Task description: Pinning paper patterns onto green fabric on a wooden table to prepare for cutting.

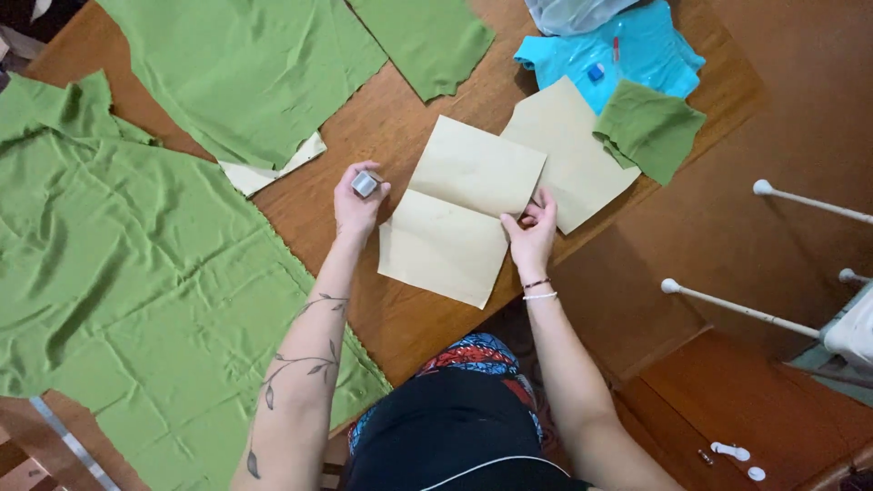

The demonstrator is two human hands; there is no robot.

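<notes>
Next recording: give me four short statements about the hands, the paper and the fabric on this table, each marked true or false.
1. The left hand holds a small grey block. True.
2. The right hand rests on green fabric. False: it pinches the edge of a creased beige paper piece.
3. A large green cloth covers the table's left side. True.
4. The turquoise fabric lies under the left forearm. False: it lies at the far right.

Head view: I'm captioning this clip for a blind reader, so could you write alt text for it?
Seen from above, a person's right hand pinches the edge of a creased tan paper piece on a wooden table, while the left hand holds a small grey block. Green fabric lies to the left and turquoise fabric at the far side.
</notes>
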